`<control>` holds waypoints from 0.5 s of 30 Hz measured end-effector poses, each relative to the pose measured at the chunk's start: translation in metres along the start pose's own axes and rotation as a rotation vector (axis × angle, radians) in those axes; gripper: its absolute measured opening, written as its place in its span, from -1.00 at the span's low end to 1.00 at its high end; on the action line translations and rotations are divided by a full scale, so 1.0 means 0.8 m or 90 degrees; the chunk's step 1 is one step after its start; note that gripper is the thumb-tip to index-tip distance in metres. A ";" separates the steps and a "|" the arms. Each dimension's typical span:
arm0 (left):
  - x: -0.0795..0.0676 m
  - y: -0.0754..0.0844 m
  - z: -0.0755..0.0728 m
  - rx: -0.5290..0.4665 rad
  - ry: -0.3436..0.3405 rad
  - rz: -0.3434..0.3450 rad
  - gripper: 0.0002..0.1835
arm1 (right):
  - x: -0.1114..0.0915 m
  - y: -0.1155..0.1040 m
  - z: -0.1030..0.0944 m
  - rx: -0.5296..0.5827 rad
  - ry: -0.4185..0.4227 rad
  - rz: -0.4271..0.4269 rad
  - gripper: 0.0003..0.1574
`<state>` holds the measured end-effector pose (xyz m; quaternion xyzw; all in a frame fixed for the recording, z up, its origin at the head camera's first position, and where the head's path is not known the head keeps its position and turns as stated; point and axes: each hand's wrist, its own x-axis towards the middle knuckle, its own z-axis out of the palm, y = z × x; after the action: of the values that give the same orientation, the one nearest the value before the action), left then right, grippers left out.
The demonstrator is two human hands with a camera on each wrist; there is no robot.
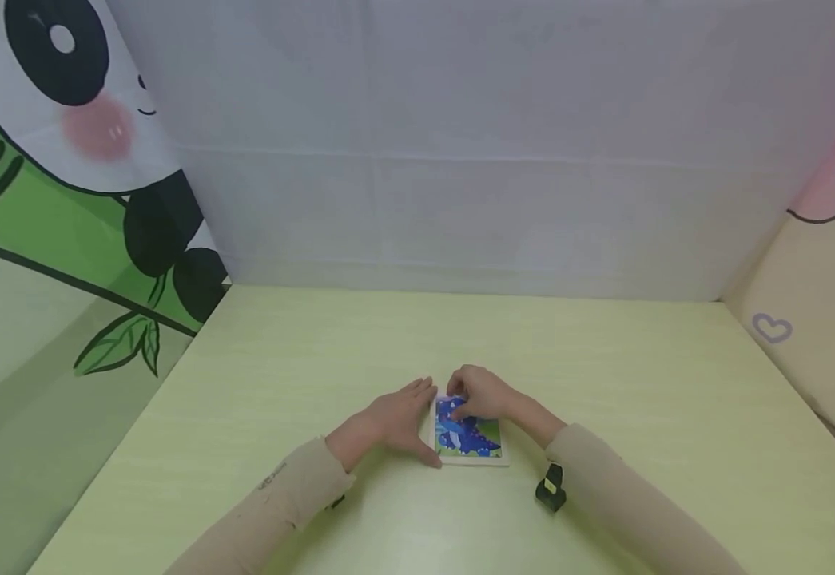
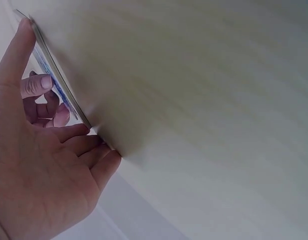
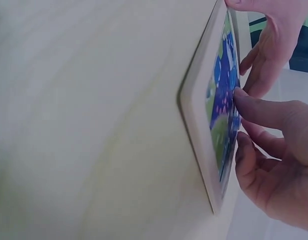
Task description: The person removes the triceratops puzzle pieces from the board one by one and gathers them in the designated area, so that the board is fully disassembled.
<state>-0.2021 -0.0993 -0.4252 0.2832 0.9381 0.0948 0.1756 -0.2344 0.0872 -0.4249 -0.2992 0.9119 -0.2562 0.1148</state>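
Note:
A small framed jigsaw puzzle point(image 1: 469, 461) with a blue dinosaur picture lies flat on the table. My left hand point(image 1: 404, 419) spans its left side, fingers fairly straight at the upper corner and thumb at the lower one. In the left wrist view, the thumb and fingertips of the left hand point(image 2: 59, 155) touch the frame's edge. Over the picture's upper part, my right hand point(image 1: 485, 393) has its fingers curled and pinches at a blue puzzle piece, mostly hidden by the fingers. The right wrist view shows the right thumb point(image 3: 246, 100) on the blue picture.
The pale wooden table point(image 1: 316, 335) runs back to a white cloth wall point(image 1: 460, 216). A panda-print panel point(image 1: 137, 128) stands at the left, a beige panel point(image 1: 820, 319) at the right. A black strap buckle point(image 1: 550, 489) hangs by the right sleeve.

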 end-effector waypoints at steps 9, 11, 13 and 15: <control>0.000 0.002 -0.002 0.007 -0.005 -0.013 0.24 | -0.004 -0.003 0.002 -0.003 0.024 -0.003 -0.58; 0.001 0.002 -0.001 0.006 -0.006 -0.016 0.25 | -0.005 -0.004 0.003 -0.005 0.028 -0.009 -0.59; 0.000 0.001 0.000 0.005 -0.006 -0.017 0.25 | -0.008 -0.005 0.004 -0.007 0.032 -0.016 -0.61; -0.001 0.001 0.000 0.004 -0.005 -0.017 0.25 | -0.009 -0.005 0.005 -0.016 0.033 -0.023 -0.62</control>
<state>-0.2009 -0.0988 -0.4251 0.2713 0.9414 0.0881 0.1798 -0.2249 0.0871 -0.4254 -0.3103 0.9122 -0.2544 0.0830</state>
